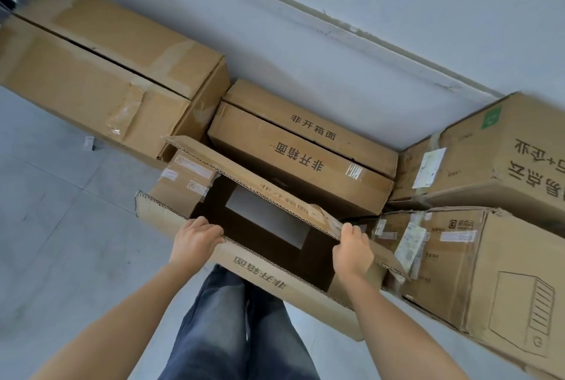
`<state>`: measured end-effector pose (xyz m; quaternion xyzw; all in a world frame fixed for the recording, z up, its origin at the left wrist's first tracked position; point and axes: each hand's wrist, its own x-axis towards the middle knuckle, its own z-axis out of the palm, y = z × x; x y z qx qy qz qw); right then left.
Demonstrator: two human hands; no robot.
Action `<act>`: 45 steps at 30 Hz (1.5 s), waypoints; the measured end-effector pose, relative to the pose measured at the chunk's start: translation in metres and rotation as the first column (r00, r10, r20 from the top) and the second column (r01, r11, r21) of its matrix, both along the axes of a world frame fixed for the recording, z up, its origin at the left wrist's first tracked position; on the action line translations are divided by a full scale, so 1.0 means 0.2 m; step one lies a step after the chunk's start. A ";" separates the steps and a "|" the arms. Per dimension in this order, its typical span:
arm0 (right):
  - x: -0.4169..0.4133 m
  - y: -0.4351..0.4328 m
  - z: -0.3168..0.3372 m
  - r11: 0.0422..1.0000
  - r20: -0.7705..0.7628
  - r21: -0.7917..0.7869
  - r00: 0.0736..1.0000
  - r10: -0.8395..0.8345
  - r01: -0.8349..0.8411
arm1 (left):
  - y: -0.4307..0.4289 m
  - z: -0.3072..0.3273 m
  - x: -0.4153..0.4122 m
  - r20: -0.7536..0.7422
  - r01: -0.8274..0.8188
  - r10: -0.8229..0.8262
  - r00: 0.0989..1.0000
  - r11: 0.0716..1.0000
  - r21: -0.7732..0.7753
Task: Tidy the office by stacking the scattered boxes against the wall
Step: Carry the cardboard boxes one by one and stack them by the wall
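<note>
A long taped box [101,73] lies along the wall [305,28]. The left hand [195,239] curls its fingers over the near flap of the open box [275,275]. This box is off the wall in front of a closed box [305,159], mouth upward, long axis running upper left to lower right. The right hand [353,252] grips its right end.

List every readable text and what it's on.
"非开箱面": closed box, on both top flaps.
"非开箱面": open box, near flap; far flap's print blurred.
"点云", "+企业": upper right box, partly cut off.
Labels on lower right box: too small to read.
</note>
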<state>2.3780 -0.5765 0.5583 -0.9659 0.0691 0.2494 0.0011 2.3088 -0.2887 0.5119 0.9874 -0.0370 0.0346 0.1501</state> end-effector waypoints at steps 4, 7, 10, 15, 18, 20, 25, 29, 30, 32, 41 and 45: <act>0.10 0.03 -0.07 1.000 0.057 0.007 0.998 0.022 -0.023 | -0.01 -0.11 0.08 0.045 -0.035 0.036 0.998 0.999 -0.016; 0.18 0.04 -0.13 1.000 0.077 -0.009 0.997 0.026 -0.025 | -0.01 -0.20 0.17 0.126 -0.059 0.063 0.990 0.998 -0.032; 0.18 0.08 -0.21 0.999 0.097 -0.009 0.994 0.046 -0.045 | 0.00 -0.29 0.28 0.184 -0.024 0.028 0.983 1.000 -0.019; 0.12 0.10 -0.37 0.993 0.003 -0.047 0.994 0.107 -0.107 | 0.02 -0.44 0.36 0.096 -0.036 0.027 0.995 0.995 0.095; 0.08 0.08 -0.46 0.979 -0.005 -0.092 0.983 0.181 -0.181 | -0.05 -0.46 0.24 -0.048 -0.273 0.275 0.960 0.961 0.047; 0.05 0.09 -0.49 0.972 -0.003 -0.098 0.977 0.213 -0.212 | -0.11 -0.43 0.18 -0.388 -0.618 0.573 0.722 0.786 0.011; -0.14 0.11 -0.52 0.959 -0.029 -0.079 0.962 0.270 -0.271 | -0.14 -0.43 0.13 -0.766 -0.995 0.634 -0.103 -0.063 0.081; -0.32 0.11 -0.49 0.946 -0.004 -0.008 0.946 0.323 -0.323 | -0.13 -0.48 -0.05 -0.860 -0.978 0.510 -0.036 -0.196 -0.075; -0.33 0.11 -0.48 0.944 0.015 0.008 0.944 0.330 -0.330 | -0.12 -0.47 -0.07 -0.855 -0.979 0.518 -0.017 -0.182 -0.091; -0.31 0.10 -0.46 0.949 0.052 0.044 0.950 0.309 -0.311 | -0.12 -0.46 -0.06 -0.845 -0.979 0.535 -0.009 -0.177 -0.101; -0.29 0.10 -0.39 0.923 -0.005 0.012 0.923 0.384 -0.384 | -0.05 -0.53 -0.18 -0.969 -0.850 0.219 -0.114 -0.526 -0.019; -0.26 0.08 -0.37 0.894 0.073 -0.046 0.891 0.448 -0.446 | -0.08 -0.53 -0.15 -0.977 -0.814 0.187 -0.105 -0.580 -0.024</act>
